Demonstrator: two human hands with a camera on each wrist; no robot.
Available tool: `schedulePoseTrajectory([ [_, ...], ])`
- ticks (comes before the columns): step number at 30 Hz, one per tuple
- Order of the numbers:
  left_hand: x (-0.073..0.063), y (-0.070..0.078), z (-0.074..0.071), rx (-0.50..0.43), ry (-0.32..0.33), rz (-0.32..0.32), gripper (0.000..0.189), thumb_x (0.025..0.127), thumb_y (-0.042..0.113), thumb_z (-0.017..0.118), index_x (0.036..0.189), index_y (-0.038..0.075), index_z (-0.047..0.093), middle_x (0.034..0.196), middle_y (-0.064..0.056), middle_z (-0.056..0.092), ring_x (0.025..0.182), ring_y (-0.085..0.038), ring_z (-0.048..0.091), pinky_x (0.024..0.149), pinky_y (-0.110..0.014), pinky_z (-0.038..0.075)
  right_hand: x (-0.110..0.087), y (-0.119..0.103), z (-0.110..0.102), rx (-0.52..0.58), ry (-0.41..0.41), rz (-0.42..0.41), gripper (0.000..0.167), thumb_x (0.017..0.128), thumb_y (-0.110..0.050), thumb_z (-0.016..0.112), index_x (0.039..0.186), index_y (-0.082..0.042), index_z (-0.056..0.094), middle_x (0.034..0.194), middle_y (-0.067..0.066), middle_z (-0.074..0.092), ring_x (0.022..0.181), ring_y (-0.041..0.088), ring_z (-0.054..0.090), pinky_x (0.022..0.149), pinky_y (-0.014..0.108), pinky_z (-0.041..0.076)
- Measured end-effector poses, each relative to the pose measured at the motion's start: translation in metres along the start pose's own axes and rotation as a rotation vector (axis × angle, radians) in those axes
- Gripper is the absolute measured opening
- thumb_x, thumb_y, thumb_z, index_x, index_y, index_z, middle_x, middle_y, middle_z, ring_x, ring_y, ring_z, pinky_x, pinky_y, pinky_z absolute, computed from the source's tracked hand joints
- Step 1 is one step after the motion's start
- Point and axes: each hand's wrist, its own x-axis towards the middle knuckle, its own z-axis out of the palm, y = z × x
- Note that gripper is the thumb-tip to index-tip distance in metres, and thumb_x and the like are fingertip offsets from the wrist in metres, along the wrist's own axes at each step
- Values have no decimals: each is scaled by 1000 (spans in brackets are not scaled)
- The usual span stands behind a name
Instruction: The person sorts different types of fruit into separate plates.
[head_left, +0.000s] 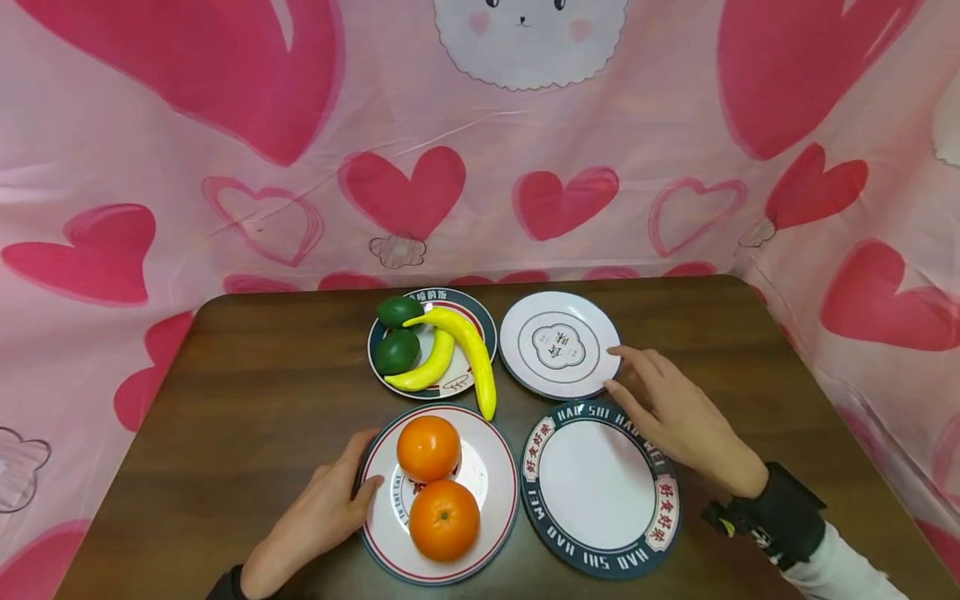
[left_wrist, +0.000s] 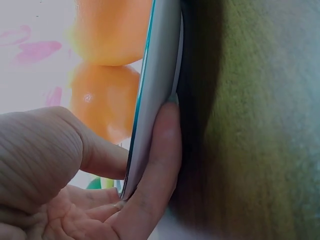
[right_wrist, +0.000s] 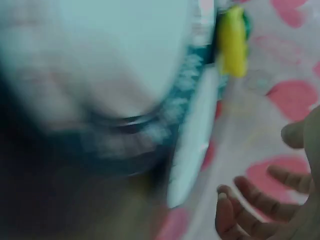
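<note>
My left hand (head_left: 324, 502) grips the left rim of a white plate (head_left: 382, 533) with a red line near its edge. In the left wrist view the thumb is over the rim and fingers lie beneath it. Two oranges (head_left: 444, 521) sit on that plate, one behind the other. My right hand (head_left: 675, 417) is at the right edge of a white plate (head_left: 517, 342) at the back; whether it touches the rim I cannot tell. Its fingers are spread and loosely bent, holding nothing in the right wrist view. Below it lies a dark-rimmed plate (head_left: 597, 487) with white lettering.
At the back left, a dark-rimmed plate (head_left: 489, 321) bears two green fruits (head_left: 397, 352) and two yellow bananas (head_left: 472, 354). One banana overhangs its rim toward the oranges' plate. The brown wooden table (head_left: 285, 383) meets a pink heart-patterned cloth (head_left: 480, 125) behind it.
</note>
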Motion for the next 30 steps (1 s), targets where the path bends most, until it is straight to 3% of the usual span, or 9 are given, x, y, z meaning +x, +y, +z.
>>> schedulePoseTrajectory([
  [5, -1, 1, 2, 32, 14, 1, 63, 94, 14, 71, 149, 8, 39, 140, -21, 59, 116, -34, 66, 99, -57, 54, -35, 24, 8, 17, -80, 253, 55, 101, -42, 62, 140, -6, 46, 84, 6, 57, 72, 18, 56, 54, 28, 50],
  [10, -2, 2, 2, 81, 50, 49, 60, 94, 12, 70, 146, 4, 42, 136, -23, 60, 115, -34, 65, 99, -56, 54, -55, 28, 21, 71, -263, 446, 68, 101, -58, 52, 139, -2, 44, 76, 4, 57, 68, 17, 59, 54, 30, 48],
  [15, 2, 8, -10, 161, 23, 42, 62, 94, 21, 71, 147, 2, 45, 133, -23, 57, 107, -30, 62, 95, -55, 57, -61, 26, 28, 29, -349, 495, 74, 100, -58, 54, 140, 4, 46, 85, 10, 65, 73, 19, 64, 59, 35, 54],
  [17, 3, 15, -22, 200, 13, 29, 63, 95, 26, 71, 148, 4, 44, 132, -23, 54, 100, -27, 62, 89, -53, 59, -60, 25, 29, 6, -361, 489, 77, 100, -56, 55, 141, 9, 45, 91, 14, 67, 75, 21, 66, 63, 40, 58],
  [19, 4, 25, -35, 238, 42, 54, 63, 95, 28, 71, 148, 6, 46, 130, -23, 53, 96, -26, 61, 82, -51, 62, -59, 25, 30, -6, -374, 486, 79, 100, -55, 55, 142, 12, 43, 94, 16, 68, 78, 22, 67, 67, 43, 60],
  [23, 12, 56, -58, 333, 181, 205, 57, 94, 25, 73, 143, 5, 53, 122, -22, 54, 93, -28, 57, 71, -45, 63, -58, 27, 31, 7, -414, 482, 81, 101, -55, 53, 141, 14, 42, 81, 10, 62, 75, 20, 65, 65, 37, 57],
  [26, 26, 86, -67, 435, 261, 369, 58, 92, 23, 76, 142, 3, 54, 125, -23, 54, 102, -34, 56, 79, -45, 62, -57, 29, 32, 4, -437, 478, 82, 101, -56, 52, 140, 15, 41, 76, 7, 57, 75, 20, 64, 65, 36, 56],
  [30, 53, 126, -71, 592, 260, 536, 66, 89, 24, 79, 146, 7, 51, 142, -26, 49, 122, -42, 53, 98, -55, 55, -55, 31, 33, -11, -447, 478, 82, 101, -58, 50, 139, 15, 41, 82, 9, 61, 78, 21, 65, 71, 43, 61],
])
